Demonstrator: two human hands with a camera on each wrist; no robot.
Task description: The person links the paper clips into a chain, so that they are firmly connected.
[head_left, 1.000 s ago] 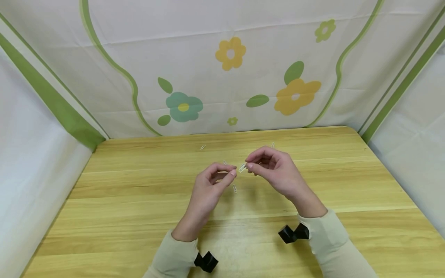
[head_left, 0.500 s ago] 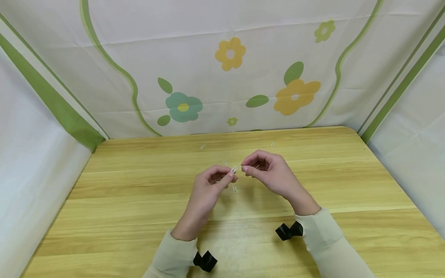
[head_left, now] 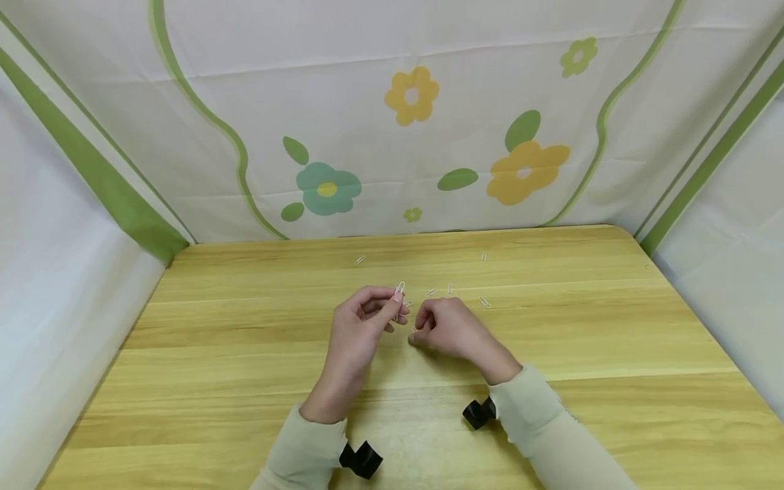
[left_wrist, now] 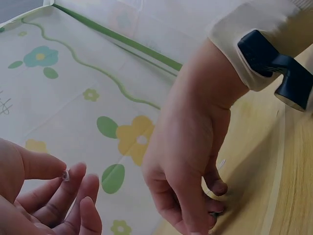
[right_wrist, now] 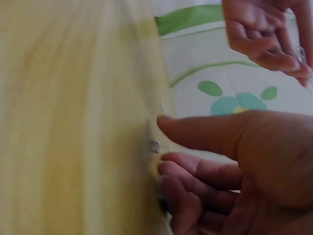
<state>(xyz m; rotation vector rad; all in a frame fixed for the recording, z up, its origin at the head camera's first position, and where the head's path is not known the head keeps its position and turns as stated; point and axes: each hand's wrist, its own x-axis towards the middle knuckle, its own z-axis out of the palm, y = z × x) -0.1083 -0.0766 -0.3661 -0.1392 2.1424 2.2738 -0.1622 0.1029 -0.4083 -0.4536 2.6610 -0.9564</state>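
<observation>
Between my left thumb and index finger a white paper clip [head_left: 401, 287] is pinched, its loop standing up past the fingertips. That left hand [head_left: 358, 327] is raised over the table's middle, its other fingers loosely bent. My right hand [head_left: 450, 330] reaches low beside it, fingertips at the wooden tabletop. Another paper clip [right_wrist: 155, 146] lies at its thumb and index tips, which stand apart in the right wrist view. Most of this clip is hidden in the head view. Something small and dark [left_wrist: 215, 214] shows under the right fingers; its kind cannot be told.
Several more white paper clips lie scattered on the wooden table [head_left: 214, 354]: one clip [head_left: 359, 260] at the back left, one [head_left: 484, 258] at the back right, one [head_left: 484, 301] right of my hands. A flowered cloth [head_left: 245, 102] stands behind the table.
The paper clip has passed from my right fingers to my left. My right hand has moved down and left to the table. Clips once hidden behind it now show.
</observation>
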